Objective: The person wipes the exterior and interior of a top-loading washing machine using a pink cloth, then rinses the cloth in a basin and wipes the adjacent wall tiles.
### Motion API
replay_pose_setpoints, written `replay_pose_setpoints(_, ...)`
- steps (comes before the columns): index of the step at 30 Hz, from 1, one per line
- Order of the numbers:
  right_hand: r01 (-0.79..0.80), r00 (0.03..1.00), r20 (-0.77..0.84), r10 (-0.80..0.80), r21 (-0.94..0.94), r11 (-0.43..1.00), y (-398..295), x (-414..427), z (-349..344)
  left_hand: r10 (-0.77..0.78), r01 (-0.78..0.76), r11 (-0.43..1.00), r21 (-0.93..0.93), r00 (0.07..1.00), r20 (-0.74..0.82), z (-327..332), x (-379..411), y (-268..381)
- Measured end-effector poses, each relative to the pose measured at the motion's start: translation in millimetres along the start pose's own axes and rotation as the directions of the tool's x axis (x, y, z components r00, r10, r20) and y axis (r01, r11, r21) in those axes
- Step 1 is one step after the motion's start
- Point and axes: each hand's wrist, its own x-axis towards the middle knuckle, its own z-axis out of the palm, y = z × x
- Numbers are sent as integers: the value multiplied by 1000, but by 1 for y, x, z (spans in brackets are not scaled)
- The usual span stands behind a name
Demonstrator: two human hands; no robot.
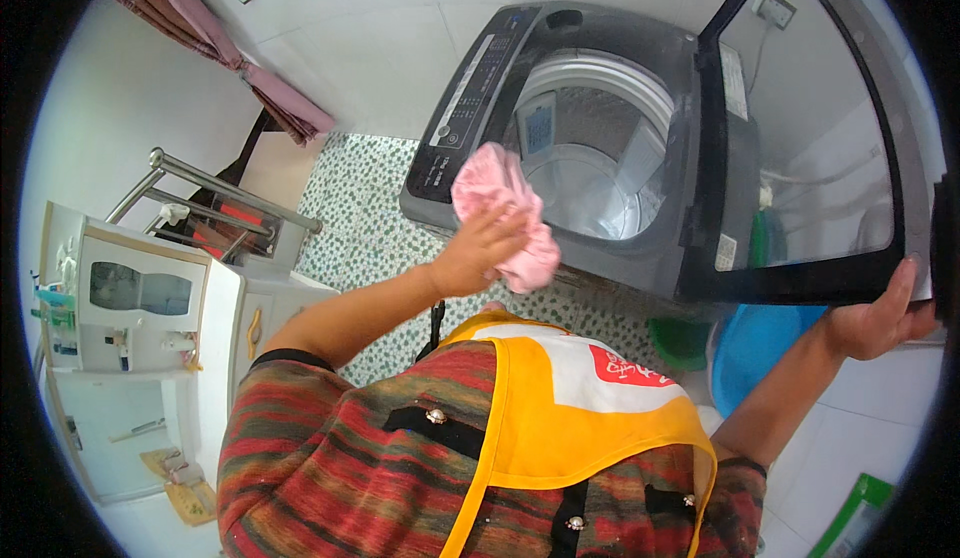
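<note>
My left hand [484,247] holds a crumpled pink cloth [504,213], fingers spread across it, at the front left rim of a dark grey top-loading washing machine [600,258]. Whether the cloth touches the machine cannot be told. The metal drum [592,183] shows behind the cloth. At the far right, my right hand [877,322] grips the lower edge of the machine's raised lid [810,284], a dark frame around a clear panel. The control panel [472,85] lies along the machine's left side.
A blue basin [765,348] and a green basin [679,342] sit below the lid. A metal rail [232,202] and a white cabinet [142,277] stand at left. A tied pink curtain [277,97] hangs at the upper left, above the patterned floor [345,198].
</note>
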Motion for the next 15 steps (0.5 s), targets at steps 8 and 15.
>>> replay_pose_setpoints(8,189,960,233,-153,-141,972,-34,8,15,227,-227,968,-104,974,-13,48,100,85)
replay_pose_setpoints(15,110,972,223,-79,-132,985,-42,9,19,83,-77,973,-217,996,19,23,111,74)
